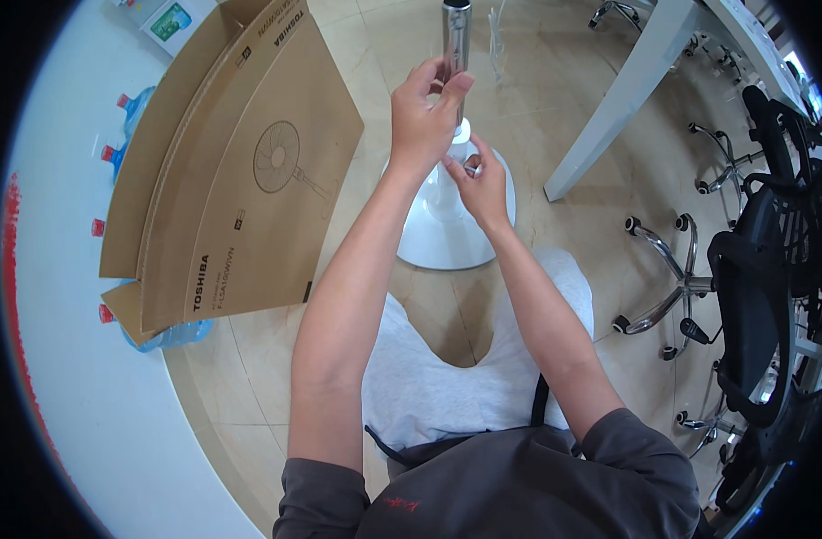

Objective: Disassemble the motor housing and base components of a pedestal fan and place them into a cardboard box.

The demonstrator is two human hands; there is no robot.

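An upright fan stand stands on the floor before me, with a shiny metal pole, a white collar and a round white base. My left hand is closed around the pole above the collar, thumb along its side. Lower down, my right hand has its thumb and fingers curled at the collar, and a small part shows between them that I cannot make out. The pole's top end is dark. My left hand and wrist hide part of the pole and collar.
A tall open cardboard box with a fan drawing stands at left, by a white wall and several blue water bottles. At right are a white table leg and black office chairs with chrome bases. A pale cable hangs behind the pole.
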